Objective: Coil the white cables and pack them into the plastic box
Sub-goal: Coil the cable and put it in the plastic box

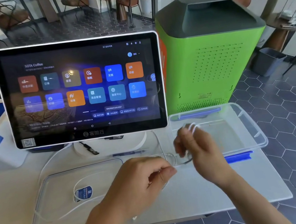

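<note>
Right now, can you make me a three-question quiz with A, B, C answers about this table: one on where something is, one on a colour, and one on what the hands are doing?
1. Where does the plastic box sit?
A. right of the screen, in front of the green machine
B. on the floor
C. on top of the screen

2. What colour are the box's clips?
A. red
B. blue
C. yellow

3. What is the right hand doing?
A. lying flat on the table
B. pressing the screen
C. holding loops of white cable

Answers:
1. A: the box stands on the table beside the screen, with the green machine behind it.
2. B: a blue clip shows on its near edge and another on its far edge.
3. C: white cable loops round its fingers, while the left hand pinches the cable's other stretch.
</note>
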